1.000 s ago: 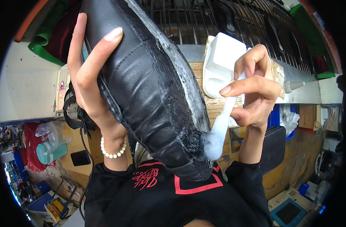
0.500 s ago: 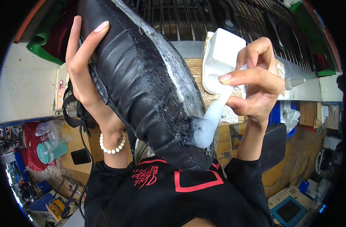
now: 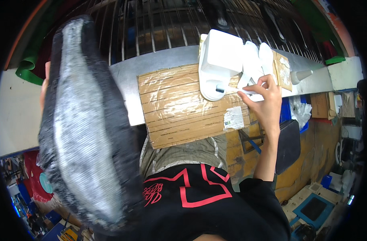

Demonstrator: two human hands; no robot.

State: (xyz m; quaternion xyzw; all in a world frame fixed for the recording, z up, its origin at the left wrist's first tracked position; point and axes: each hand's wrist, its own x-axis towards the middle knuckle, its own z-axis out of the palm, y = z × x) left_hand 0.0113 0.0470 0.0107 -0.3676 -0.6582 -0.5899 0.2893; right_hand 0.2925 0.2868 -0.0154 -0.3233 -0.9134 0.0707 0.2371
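A black shoe upper on its last stands tilted at the left, close to the camera. Its pale grey roughed underside faces me, slightly blurred. My left hand holds it from behind; only a strip of fingers shows past its left edge, the rest is hidden. At the right, my right hand pinches the thin pale handle of a small brush between thumb and fingers. The brush's dark head lies over the round shallow end of a white plastic container.
Under the container lies a tape-covered cardboard sheet on a metal ledge. White spoon-like pieces and a pale nozzle sit right of the container. Metal bars run along the far side.
The shoe upper has swung left and turned, so its underside faces me. My right hand has taken the brush off the shoe's side and over to the white container.
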